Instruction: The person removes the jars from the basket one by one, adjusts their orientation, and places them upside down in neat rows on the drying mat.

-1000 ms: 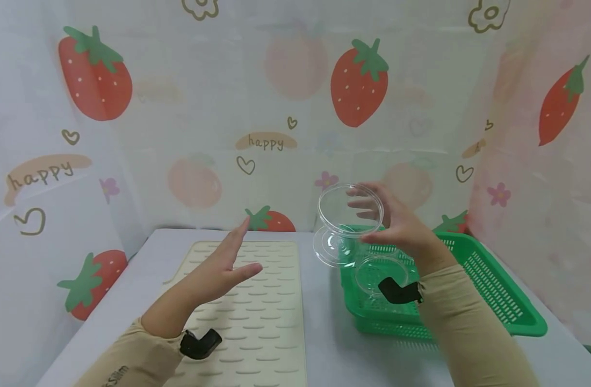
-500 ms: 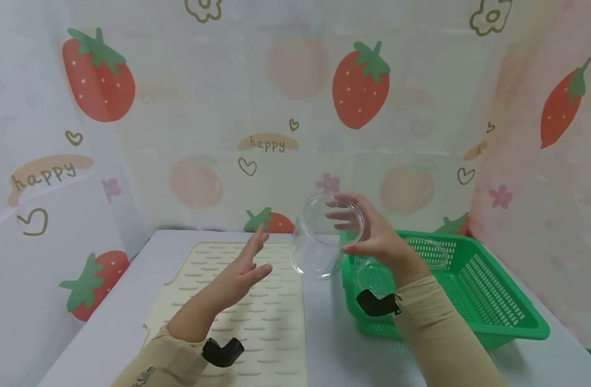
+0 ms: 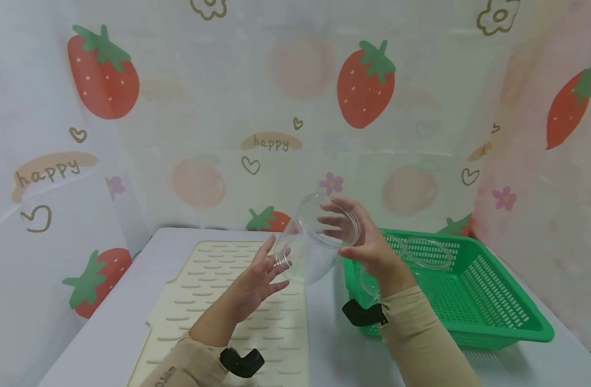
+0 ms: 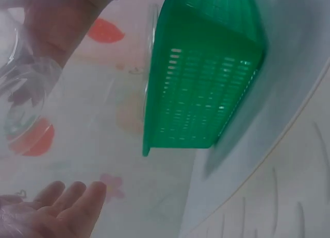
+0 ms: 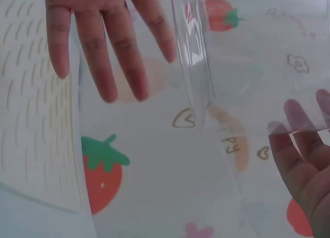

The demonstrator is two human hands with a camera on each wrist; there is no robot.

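The clear plastic bowl (image 3: 312, 239) is see-through all the way, with a thin round rim and a rounded bottom; it hangs tilted in the air, its mouth turned toward my right hand (image 3: 360, 236) and its bottom toward my left hand (image 3: 257, 279). My right fingers (image 3: 336, 220) curl around the rim and grip it, some of them reaching across the opening, the thumb below. My left fingers (image 3: 276, 258) are straight and spread, their tips just at the bowl's bottom wall; I cannot tell whether they truly touch it. From the right wrist view the bowl's rim (image 5: 198, 57) stands between both sets of fingers.

Below my left fingers lies a cream ribbed mat (image 3: 213, 301) on the pale worktop (image 3: 324, 344). Just beyond my right wrist sits a green slotted basket (image 3: 498, 317), and inside it lie more clear bowls (image 3: 428, 251), one partly hidden behind my right hand. Nothing lies between the held bowl and the mat. A strawberry-printed backdrop (image 3: 365, 80) closes in the worktop behind and on either side of my fingers.
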